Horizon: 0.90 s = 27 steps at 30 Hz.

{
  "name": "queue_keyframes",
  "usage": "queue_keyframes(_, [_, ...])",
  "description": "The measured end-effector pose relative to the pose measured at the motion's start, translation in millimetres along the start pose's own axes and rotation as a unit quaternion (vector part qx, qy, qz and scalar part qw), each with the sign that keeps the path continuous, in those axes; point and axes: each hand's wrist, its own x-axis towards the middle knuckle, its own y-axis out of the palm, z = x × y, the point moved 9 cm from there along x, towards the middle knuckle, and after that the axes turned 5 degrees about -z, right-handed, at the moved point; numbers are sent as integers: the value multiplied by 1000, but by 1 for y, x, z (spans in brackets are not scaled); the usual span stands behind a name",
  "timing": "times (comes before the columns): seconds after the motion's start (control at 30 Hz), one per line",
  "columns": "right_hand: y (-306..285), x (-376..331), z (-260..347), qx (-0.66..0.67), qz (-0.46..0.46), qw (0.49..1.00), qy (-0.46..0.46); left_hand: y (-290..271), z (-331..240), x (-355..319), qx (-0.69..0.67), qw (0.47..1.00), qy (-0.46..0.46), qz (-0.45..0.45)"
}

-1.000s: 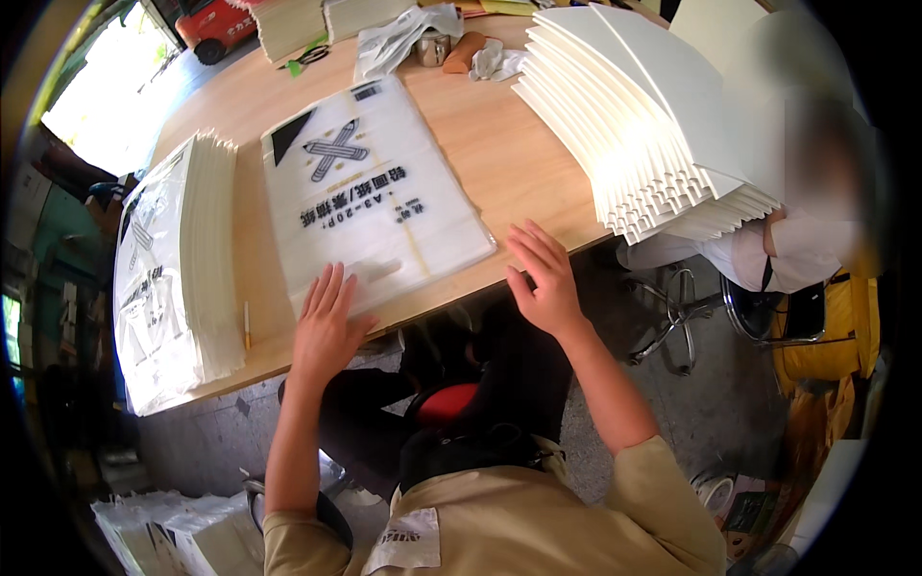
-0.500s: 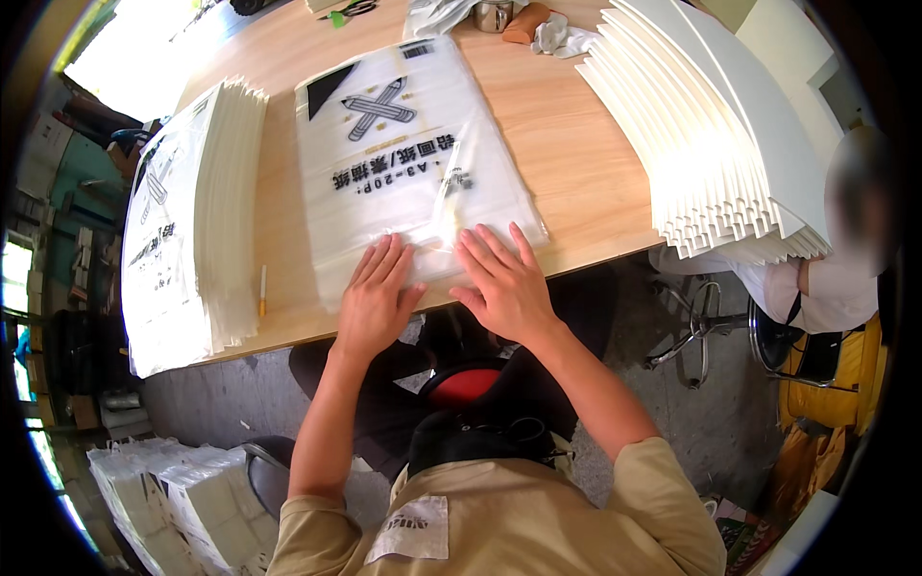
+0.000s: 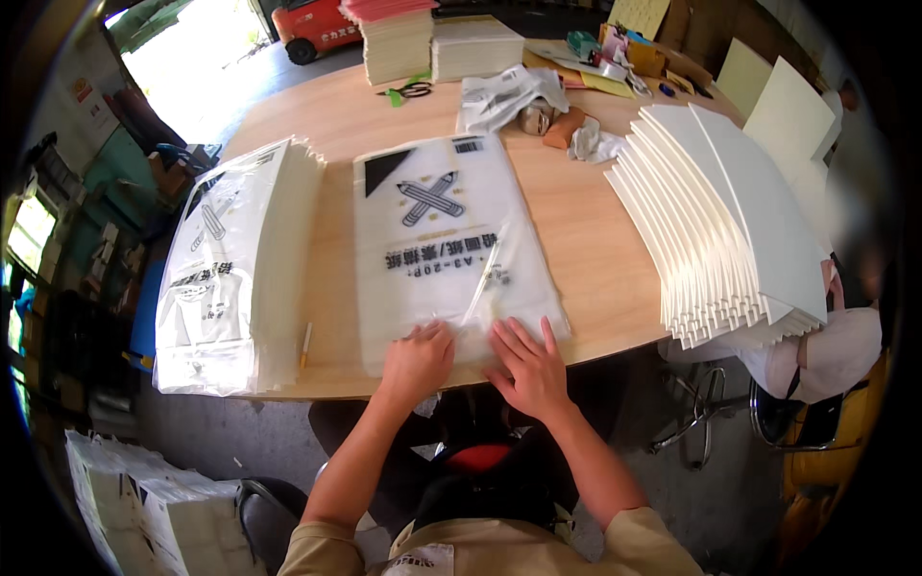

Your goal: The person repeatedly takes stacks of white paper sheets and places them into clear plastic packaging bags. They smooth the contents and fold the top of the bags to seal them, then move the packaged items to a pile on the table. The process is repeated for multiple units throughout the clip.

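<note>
Both hands press on the near end of a clear plastic bag of white paper that lies flat on the wooden table, its near edge at the table's rim. The left hand is loosely curled, knuckles up, fingertips on the plastic; the right hand lies flat beside it with fingers spread, palm down. Neither hand grips anything; the 2 nearly touch. Whether the bag's near flap is folded under the palms cannot be made out. Left of the bag lies a pencil, then a stack of filled bags. To the right a fanned pile of white sheets overhangs the table edge. Farther off, scissors and paper stacks sit blurred by the lens.
</note>
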Motion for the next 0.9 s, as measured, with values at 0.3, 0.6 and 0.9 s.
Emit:
queue_keyframes(0.3, [-32,-3,53,65,-126,985,-99,7,36,25,-37,989,-129,59])
queue_keyframes(0.6, [2,1,84,55,-98,981,-158,9,41,38,-78,981,-143,109])
queue_keyframes(0.9, [33,11,73,0,-10,995,-98,-31,21,55,-112,989,-97,3])
